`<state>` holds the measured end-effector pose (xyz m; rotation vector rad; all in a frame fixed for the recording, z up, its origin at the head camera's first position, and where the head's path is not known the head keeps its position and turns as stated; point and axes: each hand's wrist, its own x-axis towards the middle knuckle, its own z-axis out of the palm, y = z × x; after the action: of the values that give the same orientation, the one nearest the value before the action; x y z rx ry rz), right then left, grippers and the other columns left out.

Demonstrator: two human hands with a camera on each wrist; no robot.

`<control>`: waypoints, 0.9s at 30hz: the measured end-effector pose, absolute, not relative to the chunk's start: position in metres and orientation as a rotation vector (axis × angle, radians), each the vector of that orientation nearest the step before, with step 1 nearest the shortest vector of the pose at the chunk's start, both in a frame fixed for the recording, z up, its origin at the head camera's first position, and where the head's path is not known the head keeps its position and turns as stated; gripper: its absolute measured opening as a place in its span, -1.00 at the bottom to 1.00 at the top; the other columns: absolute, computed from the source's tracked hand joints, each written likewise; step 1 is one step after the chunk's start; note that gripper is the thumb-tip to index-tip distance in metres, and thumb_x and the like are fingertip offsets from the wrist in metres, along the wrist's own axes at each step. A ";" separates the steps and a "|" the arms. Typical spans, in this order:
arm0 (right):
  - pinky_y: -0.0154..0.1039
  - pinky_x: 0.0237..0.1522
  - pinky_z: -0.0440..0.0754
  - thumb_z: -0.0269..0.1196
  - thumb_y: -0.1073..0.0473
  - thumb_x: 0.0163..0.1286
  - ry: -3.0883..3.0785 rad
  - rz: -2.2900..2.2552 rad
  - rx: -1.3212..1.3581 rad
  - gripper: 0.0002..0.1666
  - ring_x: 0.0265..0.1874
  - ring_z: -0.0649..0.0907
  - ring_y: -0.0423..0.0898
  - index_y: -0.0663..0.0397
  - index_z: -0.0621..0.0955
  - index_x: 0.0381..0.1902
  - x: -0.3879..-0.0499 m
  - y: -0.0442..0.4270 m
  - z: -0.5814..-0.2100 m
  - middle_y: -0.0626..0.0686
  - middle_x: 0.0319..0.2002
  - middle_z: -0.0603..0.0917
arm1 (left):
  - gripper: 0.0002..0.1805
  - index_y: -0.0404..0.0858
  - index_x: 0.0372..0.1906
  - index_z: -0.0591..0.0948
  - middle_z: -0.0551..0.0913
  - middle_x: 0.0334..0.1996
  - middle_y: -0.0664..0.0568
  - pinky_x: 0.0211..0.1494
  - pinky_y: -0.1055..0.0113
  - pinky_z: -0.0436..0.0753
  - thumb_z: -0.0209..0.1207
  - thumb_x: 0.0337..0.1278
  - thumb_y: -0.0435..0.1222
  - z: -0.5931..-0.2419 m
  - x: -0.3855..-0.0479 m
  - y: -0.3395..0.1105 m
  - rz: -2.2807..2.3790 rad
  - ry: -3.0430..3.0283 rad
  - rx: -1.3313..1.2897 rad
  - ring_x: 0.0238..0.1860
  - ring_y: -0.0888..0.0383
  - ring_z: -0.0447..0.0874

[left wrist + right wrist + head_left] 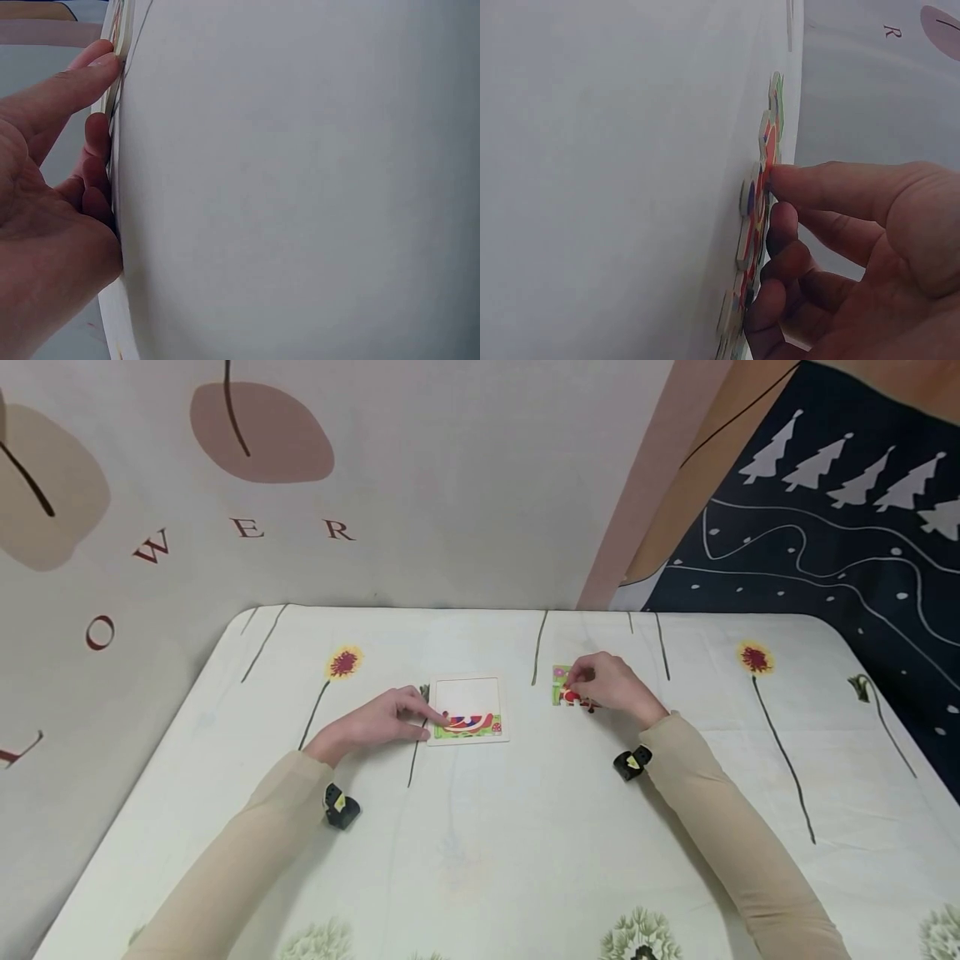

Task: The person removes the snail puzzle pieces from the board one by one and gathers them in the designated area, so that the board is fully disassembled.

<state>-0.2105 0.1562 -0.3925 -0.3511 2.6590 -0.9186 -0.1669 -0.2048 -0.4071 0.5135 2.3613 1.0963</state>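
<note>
A square puzzle board point(468, 685) with a pale rim lies on the table, its lower part filled by a colourful strip of pieces point(474, 725). My left hand point(378, 720) rests at the board's left side, index finger on the strip's left end and thumb by the rim; in the left wrist view the left hand point(56, 142) touches the board's edge. To the right, my right hand point(611, 683) has its fingertips on loose puzzle pieces point(559, 675). The right wrist view shows the right hand point(855, 247) with thumb and fingers at a red piece point(771, 146); whether it is pinched is unclear.
A white cloth printed with flowers point(755, 657) and stems covers the table point(480, 860). Behind its far edge hangs a pale printed cloth point(465, 485), with a dark tree-patterned one point(825, 552) at the right. Black wrist cameras point(342, 807) sit near both cuffs.
</note>
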 end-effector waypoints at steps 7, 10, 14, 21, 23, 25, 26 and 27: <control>-0.27 -0.35 0.41 0.17 0.28 0.38 2.658 -0.889 -0.332 -0.85 -0.39 0.50 -0.07 0.22 0.66 -0.22 -0.211 0.156 -0.393 0.08 -0.35 0.61 | -0.68 -0.17 0.01 0.76 0.56 -0.14 -0.06 0.09 0.22 0.32 0.33 0.12 -0.40 -0.407 -0.168 -0.205 1.105 2.363 0.525 -0.04 0.08 0.37; -0.26 -0.36 0.41 0.17 0.28 0.37 2.659 -0.888 -0.332 -0.86 -0.41 0.49 -0.07 0.21 0.66 -0.23 -0.211 0.156 -0.393 0.07 -0.37 0.61 | -0.69 -0.17 0.01 0.76 0.55 -0.14 -0.06 0.07 0.22 0.32 0.32 0.13 -0.40 -0.407 -0.168 -0.205 1.100 2.364 0.518 -0.05 0.07 0.36; -0.26 -0.36 0.41 0.17 0.28 0.37 2.662 -0.889 -0.336 -0.86 -0.42 0.49 -0.08 0.21 0.65 -0.23 -0.210 0.157 -0.392 0.06 -0.38 0.60 | -0.69 -0.17 0.01 0.76 0.54 -0.13 -0.06 0.04 0.22 0.31 0.31 0.15 -0.40 -0.408 -0.167 -0.205 1.092 2.367 0.509 -0.05 0.06 0.35; -0.26 -0.31 0.44 0.20 0.29 0.37 2.685 -0.940 -0.374 -0.87 -0.31 0.54 -0.03 0.21 0.66 -0.21 -0.206 0.155 -0.390 0.11 -0.30 0.63 | -0.70 -0.19 0.02 0.75 0.55 -0.07 -0.10 0.08 0.21 0.32 0.31 0.17 -0.38 -0.408 -0.164 -0.205 1.125 2.365 0.520 -0.03 0.05 0.36; -0.28 -0.33 0.46 0.21 0.29 0.37 2.680 -0.966 -0.398 -0.88 -0.30 0.55 -0.03 0.20 0.66 -0.19 -0.204 0.152 -0.390 0.11 -0.28 0.64 | -0.70 -0.19 0.03 0.75 0.56 -0.03 -0.11 0.10 0.21 0.33 0.30 0.18 -0.37 -0.408 -0.163 -0.204 1.133 2.364 0.514 -0.01 0.05 0.36; -0.29 -0.36 0.46 0.22 0.30 0.38 2.670 -0.991 -0.436 -0.88 -0.32 0.55 -0.04 0.20 0.66 -0.19 -0.202 0.147 -0.390 0.12 -0.28 0.64 | -0.70 -0.19 0.03 0.75 0.56 -0.02 -0.11 0.10 0.20 0.34 0.30 0.18 -0.37 -0.407 -0.161 -0.204 1.131 2.378 0.507 0.00 0.04 0.37; -0.29 -0.38 0.47 0.23 0.30 0.38 2.663 -1.004 -0.459 -0.89 -0.33 0.55 -0.04 0.21 0.66 -0.19 -0.201 0.145 -0.390 0.12 -0.28 0.65 | -0.70 -0.18 0.02 0.75 0.56 -0.02 -0.10 0.10 0.20 0.34 0.30 0.18 -0.37 -0.406 -0.160 -0.203 1.126 2.389 0.505 0.01 0.05 0.38; -0.29 -0.38 0.47 0.23 0.30 0.37 2.660 -1.012 -0.482 -0.89 -0.34 0.56 -0.05 0.21 0.66 -0.19 -0.200 0.143 -0.389 0.12 -0.29 0.65 | -0.70 -0.17 0.02 0.76 0.57 -0.02 -0.10 0.10 0.20 0.34 0.30 0.17 -0.37 -0.406 -0.159 -0.203 1.119 2.402 0.510 0.01 0.05 0.39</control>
<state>-0.2003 0.1427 -0.3893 -0.4821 2.6603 -1.0118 -0.1591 -0.2028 -0.4056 0.5097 2.4020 1.1188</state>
